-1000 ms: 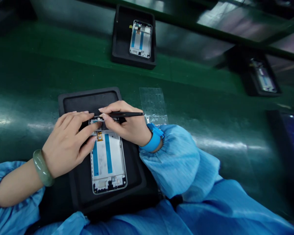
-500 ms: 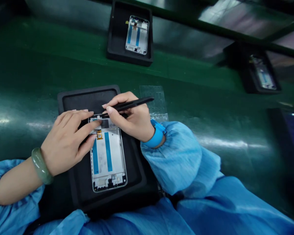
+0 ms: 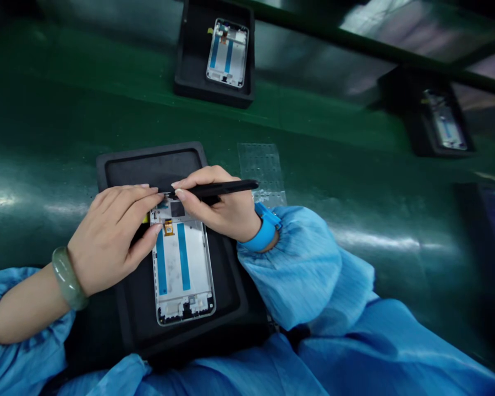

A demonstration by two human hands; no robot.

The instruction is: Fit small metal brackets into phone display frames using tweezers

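Note:
A phone frame (image 3: pixel 171 264) with two blue strips and an orange flex cable (image 3: pixel 169 227) lies in a black tray (image 3: pixel 226 280). My left hand (image 3: pixel 111 236) grips its upper left corner, thumb at the side and fingers over the top edge. Pinched in the thumb and fingers of my right hand (image 3: pixel 225 206) is a slim black tool (image 3: pixel 226 188) that looks like tweezers. Its tip reaches the frame's top edge beside my left fingertips. Exactly what the tip touches is too small to make out.
On the green bench (image 3: pixel 313 181), a clear plastic sheet (image 3: pixel 262 165) lies right of the tray. Farther back stands a black box (image 3: pixel 190 77) holding another phone frame (image 3: pixel 227 52). At the right is a second black box (image 3: pixel 412 115) with a similar frame (image 3: pixel 445 121).
My left index finger has drawn back from inside the frame to its top edge. The black tool's rear end has dropped, so it lies flatter. A yellow tab now shows at the frame's left edge.

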